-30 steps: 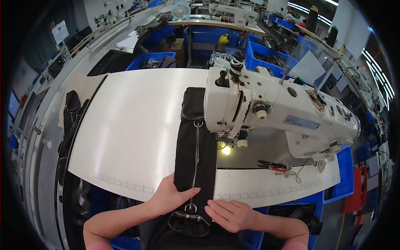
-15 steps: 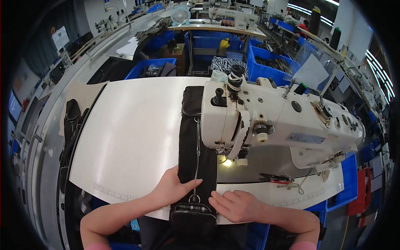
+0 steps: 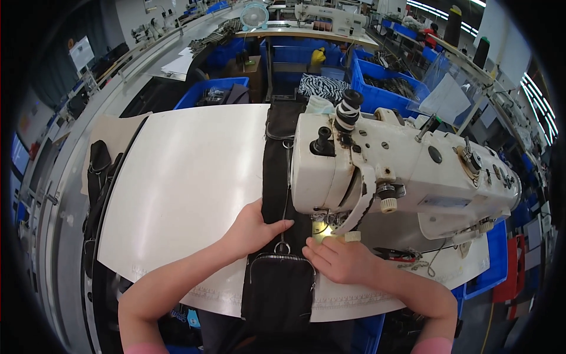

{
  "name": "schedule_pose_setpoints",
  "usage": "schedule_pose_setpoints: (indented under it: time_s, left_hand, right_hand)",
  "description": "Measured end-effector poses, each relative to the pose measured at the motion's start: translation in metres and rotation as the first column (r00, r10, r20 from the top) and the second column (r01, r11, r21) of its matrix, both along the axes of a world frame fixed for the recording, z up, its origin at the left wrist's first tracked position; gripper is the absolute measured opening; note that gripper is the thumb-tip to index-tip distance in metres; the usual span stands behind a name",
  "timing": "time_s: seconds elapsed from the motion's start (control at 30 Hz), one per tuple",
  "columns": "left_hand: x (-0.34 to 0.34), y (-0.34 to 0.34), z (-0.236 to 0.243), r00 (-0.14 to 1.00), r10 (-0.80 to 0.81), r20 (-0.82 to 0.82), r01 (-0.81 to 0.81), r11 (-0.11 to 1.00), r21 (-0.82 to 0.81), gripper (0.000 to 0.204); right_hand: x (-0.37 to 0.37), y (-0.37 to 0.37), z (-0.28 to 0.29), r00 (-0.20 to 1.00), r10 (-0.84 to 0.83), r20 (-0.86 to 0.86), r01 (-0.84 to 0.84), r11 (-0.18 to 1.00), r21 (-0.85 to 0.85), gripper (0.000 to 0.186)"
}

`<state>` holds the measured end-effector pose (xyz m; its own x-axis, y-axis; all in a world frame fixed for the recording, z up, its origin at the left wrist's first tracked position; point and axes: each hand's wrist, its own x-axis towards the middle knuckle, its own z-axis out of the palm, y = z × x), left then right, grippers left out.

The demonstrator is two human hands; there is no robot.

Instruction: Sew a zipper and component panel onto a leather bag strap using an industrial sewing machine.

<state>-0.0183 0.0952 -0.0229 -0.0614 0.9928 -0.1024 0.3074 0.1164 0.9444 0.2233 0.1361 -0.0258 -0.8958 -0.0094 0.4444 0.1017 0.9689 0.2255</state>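
A person's two bare hands press a long black fabric piece with a silver zip [image 3: 277, 236] flat on a white worktop [image 3: 188, 189], seen from above. The left hand [image 3: 253, 227] lies open, palm down, on the left side of the fabric, fingers spread toward the right, apparently to keep the cloth smooth and straight. The right hand [image 3: 333, 259] rests open just right of the fabric's edge, its fingertips touching the cloth close to the needle area, seemingly to steer it. Neither hand grips anything; both simply hold the material down.

The black fabric runs as a narrow strip from the near edge of the worktop, where a zip-edged pocket [image 3: 280, 283] sits between the wrists, away toward the far edge, passing under the left end of a cream-white industrial sewing machine [image 3: 401, 171]. A small metal ring [image 3: 282, 246] lies on the strip between the hands. A bright lamp [image 3: 321, 227] glows beneath the machine head, just beyond the right hand's fingers, lighting the stitching spot.

To the right of the right hand, small red-handled snips [image 3: 395, 255] lie under the machine arm. On the far left, dark straps [image 3: 97, 177] hang over the worktop's edge. Beyond the worktop stand blue plastic bins [image 3: 383, 82] with fabric pieces, a small white fan [image 3: 254, 13], and another sewing machine [image 3: 330, 17] on a far bench.
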Motion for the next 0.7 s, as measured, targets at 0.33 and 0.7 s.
schedule_pose_setpoints:
  time_s: [0.33,0.7]
  left_hand:
    - [0.023,-0.076,0.045,0.738,-0.101,-0.667,0.567,0.628,0.533,0.045]
    - [0.038,-0.121,0.035,0.432,-0.290,-0.854,0.799,0.563,0.213,0.046]
  right_hand:
    - [0.015,-0.020,0.003,0.958,-0.287,-0.015,0.241,0.832,-0.500,0.041]
    - [0.051,-0.175,-0.014,0.879,-0.462,-0.117,-0.070,0.118,-0.991,0.008]
